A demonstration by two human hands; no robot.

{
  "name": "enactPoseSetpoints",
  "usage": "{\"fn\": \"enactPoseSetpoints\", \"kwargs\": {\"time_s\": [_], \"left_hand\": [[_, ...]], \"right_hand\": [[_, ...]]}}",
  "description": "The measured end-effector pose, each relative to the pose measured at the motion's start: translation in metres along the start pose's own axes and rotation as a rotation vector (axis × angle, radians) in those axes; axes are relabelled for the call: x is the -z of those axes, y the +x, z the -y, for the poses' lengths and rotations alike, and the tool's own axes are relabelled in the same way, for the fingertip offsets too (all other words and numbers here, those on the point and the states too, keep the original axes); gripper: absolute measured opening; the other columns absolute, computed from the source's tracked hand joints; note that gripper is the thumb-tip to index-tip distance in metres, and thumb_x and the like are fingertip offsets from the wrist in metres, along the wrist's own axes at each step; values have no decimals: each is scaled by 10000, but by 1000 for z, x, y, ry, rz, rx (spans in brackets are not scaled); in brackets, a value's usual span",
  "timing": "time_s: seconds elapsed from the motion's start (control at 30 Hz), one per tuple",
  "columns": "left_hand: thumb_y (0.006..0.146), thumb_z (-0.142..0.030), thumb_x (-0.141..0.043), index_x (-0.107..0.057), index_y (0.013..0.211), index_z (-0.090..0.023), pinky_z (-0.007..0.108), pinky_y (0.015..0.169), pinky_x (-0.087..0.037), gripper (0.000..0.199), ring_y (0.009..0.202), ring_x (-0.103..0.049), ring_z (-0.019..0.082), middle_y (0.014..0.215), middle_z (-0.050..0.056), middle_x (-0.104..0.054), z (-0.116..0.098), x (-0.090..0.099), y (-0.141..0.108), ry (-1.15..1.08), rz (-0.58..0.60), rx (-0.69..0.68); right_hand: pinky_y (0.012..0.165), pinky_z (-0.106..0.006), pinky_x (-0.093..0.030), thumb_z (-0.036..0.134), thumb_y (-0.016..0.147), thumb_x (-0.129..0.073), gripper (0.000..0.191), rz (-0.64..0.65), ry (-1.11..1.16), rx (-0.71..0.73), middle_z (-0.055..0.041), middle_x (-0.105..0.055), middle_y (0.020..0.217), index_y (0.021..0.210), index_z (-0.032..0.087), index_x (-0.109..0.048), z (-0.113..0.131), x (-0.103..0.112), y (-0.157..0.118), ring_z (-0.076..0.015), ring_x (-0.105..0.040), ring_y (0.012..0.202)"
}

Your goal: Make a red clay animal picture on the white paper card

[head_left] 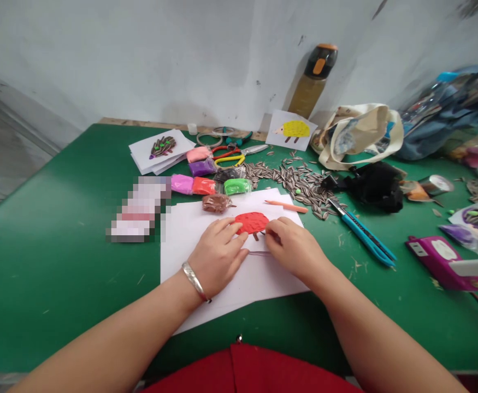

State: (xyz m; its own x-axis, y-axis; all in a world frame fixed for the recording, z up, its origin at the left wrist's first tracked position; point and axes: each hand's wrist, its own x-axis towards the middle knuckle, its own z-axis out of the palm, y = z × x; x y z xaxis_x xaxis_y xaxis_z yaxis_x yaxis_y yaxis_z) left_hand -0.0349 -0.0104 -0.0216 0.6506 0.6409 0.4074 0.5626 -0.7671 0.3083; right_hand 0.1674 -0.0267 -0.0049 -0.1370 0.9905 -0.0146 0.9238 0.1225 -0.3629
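Note:
A red clay shape (252, 222) with a small brown leg below it lies on white paper (189, 218) in front of me. My left hand (219, 255) rests on the paper with fingers spread, the fingertips touching the shape's left edge. At its right edge, my right hand (294, 245) has thumb and forefinger pinched together; what they hold, if anything, is too small to make out. An orange pencil (287, 206) lies on the paper's upper right part, and a brown clay packet (216, 203) is at its top edge.
Clay packets (204, 185), scissors (230, 157) and sunflower seeds (304, 183) lie behind the paper. To the right are a blue cutter (365, 234), a black bag (376, 186) and a purple device (443, 262). A bottle (312, 82) stands by the wall.

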Motion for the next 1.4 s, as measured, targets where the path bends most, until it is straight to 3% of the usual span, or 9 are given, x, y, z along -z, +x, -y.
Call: {"fn": "enactPoseSetpoints", "kwargs": {"time_s": [0.2, 0.3, 0.47, 0.63, 0.87, 1.1, 1.4], "left_hand": [[890, -293, -552, -617, 1181, -163, 617, 1021, -364, 325, 1273, -427, 344, 1307, 171, -547, -3, -5, -3, 64, 105, 60], [887, -301, -555, -609, 1191, -170, 626, 1030, -339, 335, 1296, -397, 352, 1337, 169, -521, -3, -6, -4, 54, 112, 87], [892, -298, -538, -617, 1194, -170, 631, 1032, -327, 337, 1286, -393, 362, 1338, 176, -515, -4, -8, -4, 69, 124, 95], [889, -306, -539, -613, 1205, -167, 620, 1033, -328, 353, 1276, -396, 365, 1333, 182, -516, -4, -7, -4, 89, 137, 89], [888, -314, -542, -599, 1229, -165, 614, 1038, -322, 376, 1279, -395, 371, 1348, 188, -500, -4, -6, -4, 81, 152, 103], [889, -321, -540, -601, 1228, -155, 607, 1040, -326, 383, 1277, -395, 376, 1340, 191, -506, -4, -6, -5, 93, 144, 97], [895, -317, -534, -598, 1238, -156, 609, 1047, -317, 385, 1281, -386, 371, 1336, 183, -506, -4, -7, -5, 106, 159, 91]], "right_hand": [[589, -251, -318, 175, 848, -478, 115, -47, 120, -2, 6, -600, 720, 755, 200, -539, -4, 0, 2, -134, -521, 632], [617, -249, -362, 177, 854, -478, 129, -132, 175, 15, -2, -651, 765, 841, 203, -604, -9, -2, 7, -140, -561, 651], [742, -275, -422, 175, 871, -465, 185, -196, 165, 67, -42, -698, 859, 846, 198, -647, -15, -5, 22, -194, -635, 885], [878, -314, -414, 155, 887, -436, 205, -198, 183, 106, -69, -695, 955, 855, 197, -634, -15, -9, 32, -218, -565, 1145], [782, -279, -406, 172, 893, -458, 202, -209, 86, 69, -68, -655, 959, 900, 188, -660, -18, -8, 42, -188, -596, 892], [733, -266, -392, 168, 899, -449, 217, -182, 50, 64, -74, -625, 938, 883, 179, -665, -14, -13, 43, -187, -577, 886], [731, -269, -401, 174, 899, -467, 202, -246, 67, 50, -62, -633, 912, 893, 185, -669, -17, -18, 43, -183, -589, 862]]}}
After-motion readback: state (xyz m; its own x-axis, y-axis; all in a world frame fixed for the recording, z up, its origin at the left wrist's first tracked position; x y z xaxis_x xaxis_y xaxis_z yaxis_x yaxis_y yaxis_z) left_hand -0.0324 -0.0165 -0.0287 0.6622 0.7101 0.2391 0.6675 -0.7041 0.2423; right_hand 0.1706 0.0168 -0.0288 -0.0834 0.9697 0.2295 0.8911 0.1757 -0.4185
